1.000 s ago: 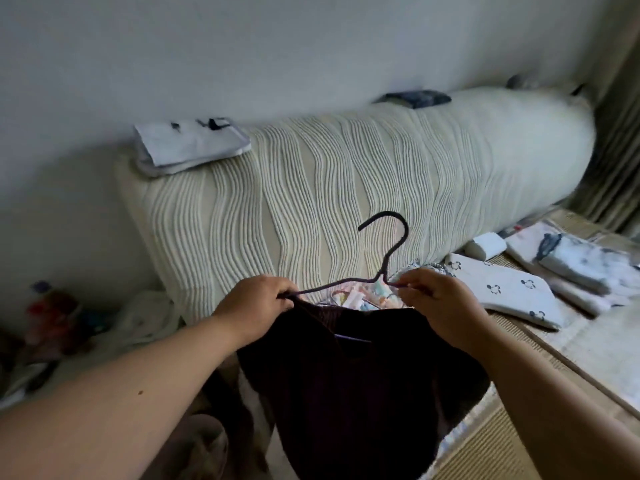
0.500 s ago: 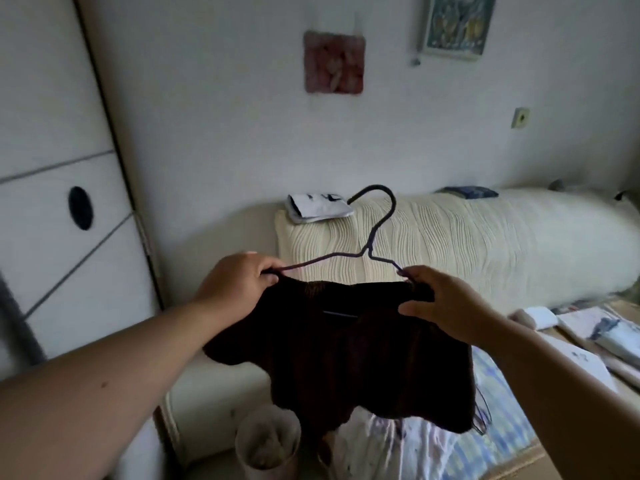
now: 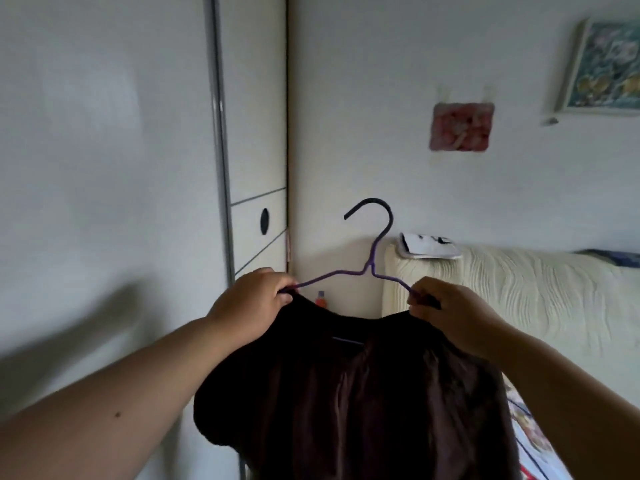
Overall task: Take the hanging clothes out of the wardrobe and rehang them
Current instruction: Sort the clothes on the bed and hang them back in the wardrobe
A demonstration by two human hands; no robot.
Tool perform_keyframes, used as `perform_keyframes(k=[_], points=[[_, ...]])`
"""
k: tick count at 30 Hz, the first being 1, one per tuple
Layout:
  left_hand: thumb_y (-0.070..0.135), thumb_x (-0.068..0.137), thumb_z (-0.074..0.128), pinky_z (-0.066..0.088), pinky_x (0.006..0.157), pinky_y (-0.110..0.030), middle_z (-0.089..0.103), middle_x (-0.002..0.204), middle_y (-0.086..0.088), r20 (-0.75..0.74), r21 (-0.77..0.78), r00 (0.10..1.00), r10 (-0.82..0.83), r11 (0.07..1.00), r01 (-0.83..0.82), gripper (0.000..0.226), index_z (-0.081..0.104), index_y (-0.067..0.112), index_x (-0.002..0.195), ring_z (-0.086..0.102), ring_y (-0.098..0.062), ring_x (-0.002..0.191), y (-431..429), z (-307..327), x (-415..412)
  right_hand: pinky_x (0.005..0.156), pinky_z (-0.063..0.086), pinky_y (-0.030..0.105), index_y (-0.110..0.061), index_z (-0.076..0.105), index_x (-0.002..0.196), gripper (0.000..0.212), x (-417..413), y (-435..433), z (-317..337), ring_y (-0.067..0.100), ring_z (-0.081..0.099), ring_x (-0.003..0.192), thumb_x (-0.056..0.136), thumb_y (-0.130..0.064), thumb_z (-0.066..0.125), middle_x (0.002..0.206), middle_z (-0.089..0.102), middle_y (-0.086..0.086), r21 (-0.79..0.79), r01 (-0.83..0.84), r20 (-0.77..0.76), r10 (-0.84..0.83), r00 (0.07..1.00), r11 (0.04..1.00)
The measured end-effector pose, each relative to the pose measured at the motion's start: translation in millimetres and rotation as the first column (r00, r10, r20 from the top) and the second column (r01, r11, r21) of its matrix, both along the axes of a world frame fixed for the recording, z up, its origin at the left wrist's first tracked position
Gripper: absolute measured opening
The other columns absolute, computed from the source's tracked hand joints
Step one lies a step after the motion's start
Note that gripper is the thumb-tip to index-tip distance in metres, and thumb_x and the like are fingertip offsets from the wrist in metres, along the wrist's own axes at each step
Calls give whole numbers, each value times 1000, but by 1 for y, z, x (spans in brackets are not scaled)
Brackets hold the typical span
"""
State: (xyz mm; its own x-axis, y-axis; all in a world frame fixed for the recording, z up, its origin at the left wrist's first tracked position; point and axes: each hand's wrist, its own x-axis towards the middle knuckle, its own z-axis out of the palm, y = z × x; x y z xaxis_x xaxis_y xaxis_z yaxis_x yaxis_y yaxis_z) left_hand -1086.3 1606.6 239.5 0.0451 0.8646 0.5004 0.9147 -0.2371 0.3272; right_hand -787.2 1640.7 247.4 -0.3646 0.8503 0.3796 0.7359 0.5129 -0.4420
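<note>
A dark brown garment (image 3: 353,393) hangs on a thin purple wire hanger (image 3: 372,265), held up in front of me. My left hand (image 3: 252,306) grips the hanger's left shoulder together with the cloth. My right hand (image 3: 446,310) pinches the right shoulder the same way. The hook points up and to the left. The white sliding wardrobe door (image 3: 104,168) fills the left half of the view, with a dark round handle recess (image 3: 264,221) on the panel behind it. The hanger's lower bar is mostly hidden by the cloth.
A cream ribbed headboard cover (image 3: 512,299) stands at the right with folded white cloth (image 3: 427,245) on top. On the white wall hang a pink picture (image 3: 460,126) and a framed painting (image 3: 606,64). A patterned bed cover (image 3: 526,427) shows at the lower right.
My view has swung left and up from the bed toward the wardrobe. Both hands have kept their grip and carried the hanger with the garment higher and toward the wardrobe door.
</note>
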Motion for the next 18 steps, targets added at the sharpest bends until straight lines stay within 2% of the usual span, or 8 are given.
perform_keyframes(k=[2, 9, 11, 14, 16, 18], points=[[23, 90, 56, 47, 83, -34, 60, 95, 6, 10, 11, 998, 63, 998, -64, 18, 66, 30, 104, 58, -16, 92, -43, -4, 7, 64, 39, 12, -37, 55, 75, 21, -1, -25, 2, -3, 56, 75, 85, -21, 65, 78, 63, -16, 18, -81, 7, 81, 997, 997], [21, 92, 55, 37, 75, -26, 57, 86, 8, 43, -6, 960, 277, 961, -277, 17, 67, 29, 101, 54, -12, 87, -183, 0, 9, 60, 40, 5, -34, 57, 75, 19, -8, -101, 18, -8, 57, 67, 85, -21, 66, 72, 63, -14, 39, -285, 3, 285, 958, 958], [20, 91, 56, 38, 76, -26, 58, 86, 8, 48, 4, 939, 340, 940, -341, 17, 67, 29, 102, 55, -12, 87, -220, 8, 6, 60, 40, 7, -34, 57, 74, 19, -20, -119, 29, -2, 59, 70, 85, -22, 66, 75, 66, -11, 44, -345, 6, 345, 939, 938], [20, 90, 57, 42, 82, -27, 60, 89, 8, 60, 24, 903, 425, 904, -427, 20, 68, 30, 103, 57, -11, 89, -274, 23, -1, 61, 41, 6, -37, 54, 76, 19, -41, -148, 47, -5, 55, 68, 87, -24, 64, 75, 63, -13, 78, -447, 58, 443, 894, 891], [18, 89, 59, 44, 85, -26, 62, 92, 9, 89, 24, 880, 466, 883, -470, 21, 69, 32, 102, 58, -6, 90, -313, 31, -6, 65, 44, 13, -37, 53, 79, 15, -54, -168, 60, 0, 56, 72, 89, -28, 60, 79, 63, -10, 99, -517, 125, 505, 854, 850], [16, 88, 60, 45, 85, -24, 63, 92, 11, 97, 49, 857, 506, 858, -512, 22, 70, 32, 100, 59, -3, 89, -353, 43, -10, 73, 49, 26, -37, 53, 82, 11, -70, -185, 75, 7, 59, 75, 90, -31, 57, 80, 64, -9, 122, -591, 145, 575, 805, 797]])
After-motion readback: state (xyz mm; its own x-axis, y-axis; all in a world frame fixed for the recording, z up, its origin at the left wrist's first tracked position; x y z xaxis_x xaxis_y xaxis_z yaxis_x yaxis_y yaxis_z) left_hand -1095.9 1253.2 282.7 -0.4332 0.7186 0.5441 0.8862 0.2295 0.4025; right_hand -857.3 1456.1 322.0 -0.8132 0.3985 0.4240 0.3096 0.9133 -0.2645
